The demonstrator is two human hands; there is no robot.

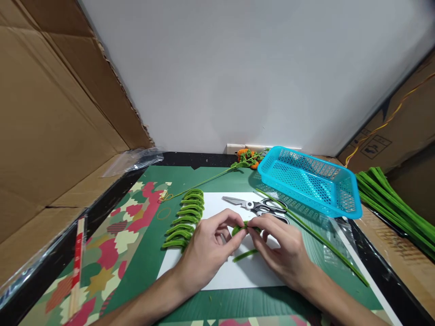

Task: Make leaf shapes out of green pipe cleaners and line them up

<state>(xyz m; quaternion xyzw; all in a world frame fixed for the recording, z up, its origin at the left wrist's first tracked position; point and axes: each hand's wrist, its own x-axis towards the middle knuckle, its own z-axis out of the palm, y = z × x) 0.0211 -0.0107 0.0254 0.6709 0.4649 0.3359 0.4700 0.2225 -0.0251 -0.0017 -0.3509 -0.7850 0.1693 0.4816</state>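
Observation:
Both hands meet over a white sheet, pinching a short green pipe cleaner that is bent into a loop. My left hand grips its left part with thumb and forefinger; my right hand pinches it just to the right. Fingers cover much of the piece. Beneath them on the sheet lies a straight cut length of green pipe cleaner. A column of several curved green pipe cleaner pieces sits left of my left hand. Scissors with grey and black handles rest just beyond my hands.
One long green stem slants across the right side. Behind it stands a blue perforated basket. Orange pipe cleaner flowers lie at the back. A bundle of green stems is at far right, wrapped chopsticks at left.

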